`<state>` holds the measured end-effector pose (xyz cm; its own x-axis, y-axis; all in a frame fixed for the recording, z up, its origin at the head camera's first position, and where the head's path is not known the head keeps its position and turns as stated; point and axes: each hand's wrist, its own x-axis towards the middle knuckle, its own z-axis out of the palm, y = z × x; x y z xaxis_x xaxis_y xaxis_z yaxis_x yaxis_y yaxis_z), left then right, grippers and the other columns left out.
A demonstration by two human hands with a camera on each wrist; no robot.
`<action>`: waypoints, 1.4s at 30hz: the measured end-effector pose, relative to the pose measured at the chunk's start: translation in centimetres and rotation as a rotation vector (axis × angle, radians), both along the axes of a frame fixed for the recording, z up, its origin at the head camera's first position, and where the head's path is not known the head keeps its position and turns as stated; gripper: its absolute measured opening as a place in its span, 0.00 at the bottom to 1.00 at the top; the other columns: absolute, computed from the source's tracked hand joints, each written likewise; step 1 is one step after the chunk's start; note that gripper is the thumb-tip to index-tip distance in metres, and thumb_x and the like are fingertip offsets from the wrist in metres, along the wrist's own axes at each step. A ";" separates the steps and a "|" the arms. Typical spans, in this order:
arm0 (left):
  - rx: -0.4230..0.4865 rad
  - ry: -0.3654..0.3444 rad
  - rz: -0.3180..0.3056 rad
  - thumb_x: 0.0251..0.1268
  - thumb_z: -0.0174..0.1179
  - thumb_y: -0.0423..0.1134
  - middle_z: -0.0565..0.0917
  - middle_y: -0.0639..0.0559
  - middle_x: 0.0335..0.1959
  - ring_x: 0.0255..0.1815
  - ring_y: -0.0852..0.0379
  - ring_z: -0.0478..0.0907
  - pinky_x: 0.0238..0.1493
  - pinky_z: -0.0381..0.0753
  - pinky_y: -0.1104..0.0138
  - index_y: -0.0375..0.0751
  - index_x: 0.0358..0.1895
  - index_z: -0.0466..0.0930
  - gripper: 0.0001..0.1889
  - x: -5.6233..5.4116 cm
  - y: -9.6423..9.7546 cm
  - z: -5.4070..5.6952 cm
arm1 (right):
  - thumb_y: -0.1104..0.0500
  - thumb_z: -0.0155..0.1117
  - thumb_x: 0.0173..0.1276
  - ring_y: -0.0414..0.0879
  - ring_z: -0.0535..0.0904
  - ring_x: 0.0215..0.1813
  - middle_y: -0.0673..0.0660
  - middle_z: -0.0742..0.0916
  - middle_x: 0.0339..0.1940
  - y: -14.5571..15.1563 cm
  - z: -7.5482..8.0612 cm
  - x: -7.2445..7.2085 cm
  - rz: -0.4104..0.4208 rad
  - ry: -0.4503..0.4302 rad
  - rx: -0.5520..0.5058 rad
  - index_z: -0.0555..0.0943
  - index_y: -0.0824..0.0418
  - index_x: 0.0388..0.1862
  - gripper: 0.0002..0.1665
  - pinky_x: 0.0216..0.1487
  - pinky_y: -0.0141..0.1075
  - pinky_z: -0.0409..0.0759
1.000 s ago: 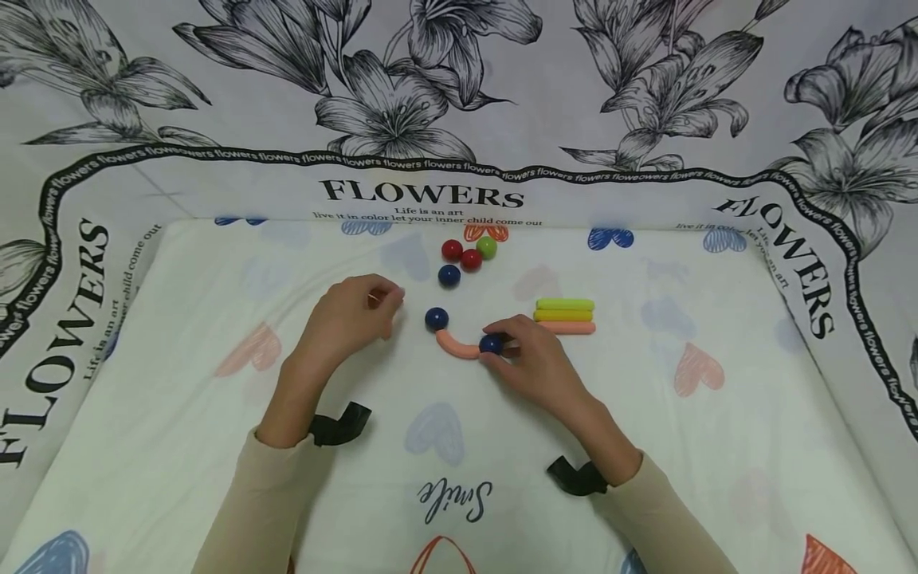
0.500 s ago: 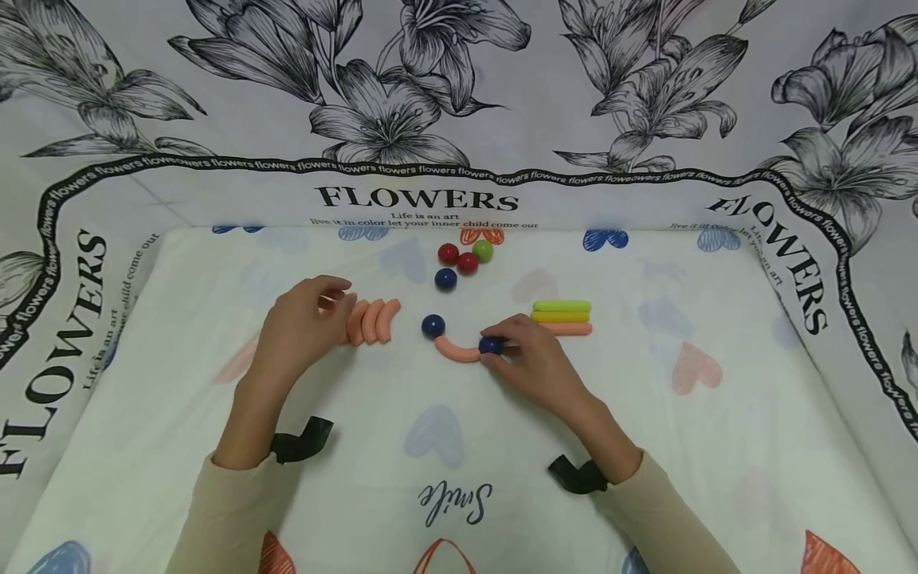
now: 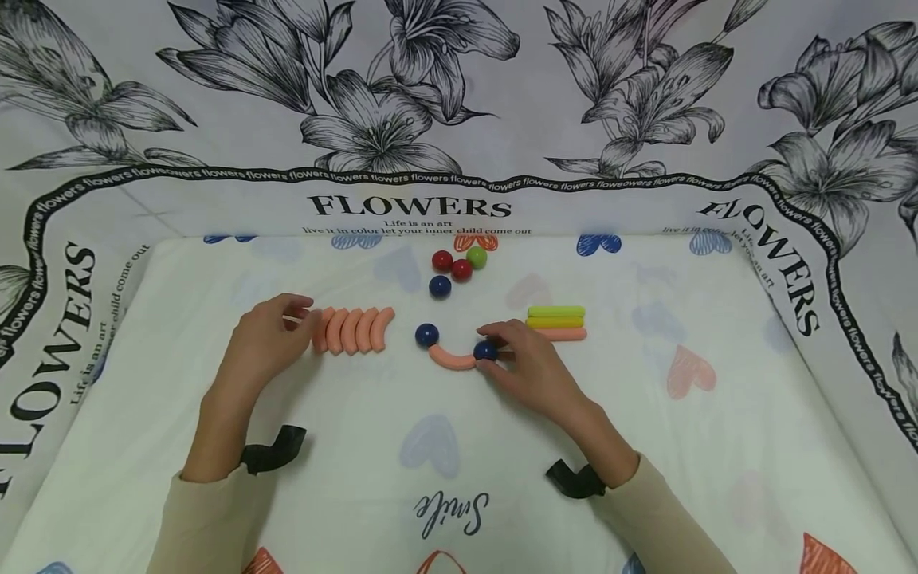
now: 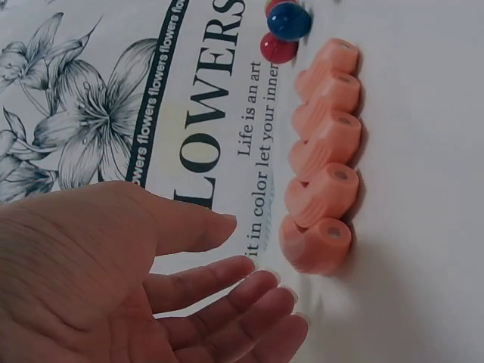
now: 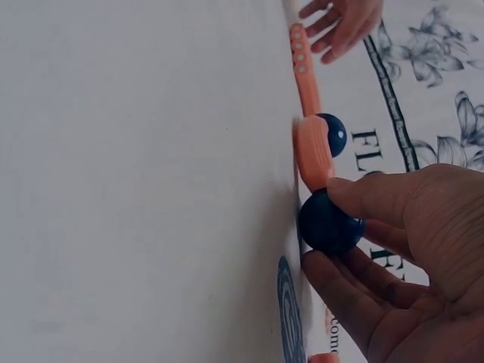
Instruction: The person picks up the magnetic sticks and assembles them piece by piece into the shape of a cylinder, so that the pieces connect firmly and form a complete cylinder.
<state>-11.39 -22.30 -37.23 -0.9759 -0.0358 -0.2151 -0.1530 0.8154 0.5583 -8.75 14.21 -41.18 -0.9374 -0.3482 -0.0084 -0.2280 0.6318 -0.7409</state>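
My right hand (image 3: 538,371) pinches a dark blue ball (image 3: 485,351) between thumb and fingers; the right wrist view shows this blue ball (image 5: 330,223) up close. It touches one end of a curved orange stick (image 3: 452,359), whose other end meets a second blue ball (image 3: 426,336). To the left lies a side-by-side row of several curved orange sticks (image 3: 351,330). Beside the row's left end is my left hand (image 3: 268,339). In the left wrist view its fingers are loosely bent with nothing in them, a gap apart from the sticks (image 4: 321,197), which have grey dots in their ends.
Farther back sit two red balls (image 3: 461,270), a green ball (image 3: 476,257) and another blue ball (image 3: 440,287). Straight sticks, two yellowish (image 3: 555,317) and one orange (image 3: 569,335), lie beyond my right hand. A white cloth with printed hearts (image 3: 691,372) covers the surface.
My left hand has moved left, uncovering the row of curved orange sticks that it hid before. The right hand stays in place, holding the blue ball against the curved stick.
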 end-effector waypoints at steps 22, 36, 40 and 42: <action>-0.091 -0.016 -0.048 0.79 0.55 0.49 0.89 0.37 0.51 0.51 0.40 0.85 0.42 0.80 0.58 0.33 0.63 0.83 0.24 -0.2 0.1 -1.9 | 0.60 0.76 0.69 0.45 0.87 0.55 0.54 0.87 0.54 0.4 -0.4 0.2 0.022 0.010 -0.012 0.86 0.58 0.61 0.21 0.58 0.39 0.89; -0.049 0.035 -0.011 0.75 0.58 0.49 0.90 0.34 0.50 0.50 0.38 0.86 0.36 0.78 0.65 0.32 0.59 0.84 0.23 -0.4 -0.1 -1.2 | 0.59 0.76 0.70 0.44 0.87 0.55 0.54 0.87 0.54 0.3 -0.2 -0.3 0.018 0.027 0.012 0.85 0.57 0.61 0.21 0.58 0.39 0.88; -0.025 0.007 -0.004 0.78 0.57 0.59 0.89 0.32 0.53 0.55 0.36 0.85 0.43 0.81 0.56 0.34 0.63 0.83 0.30 -0.4 -0.3 -1.2 | 0.60 0.76 0.70 0.45 0.87 0.56 0.54 0.87 0.55 0.4 -0.3 -0.2 0.029 0.018 -0.004 0.85 0.58 0.61 0.21 0.59 0.39 0.88; -0.017 0.000 0.006 0.78 0.55 0.64 0.88 0.31 0.55 0.57 0.35 0.84 0.46 0.82 0.51 0.34 0.66 0.81 0.35 -0.4 -0.5 -1.2 | 0.60 0.76 0.70 0.45 0.87 0.56 0.55 0.87 0.56 0.5 -0.3 -0.3 0.039 0.014 -0.011 0.85 0.58 0.61 0.21 0.59 0.39 0.88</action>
<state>-11.75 -22.79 -38.41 -0.9756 -0.0452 -0.2148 -0.1580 0.8238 0.5444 -9.01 14.67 -41.52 -0.9232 -0.3842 0.0082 -0.2623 0.6143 -0.7442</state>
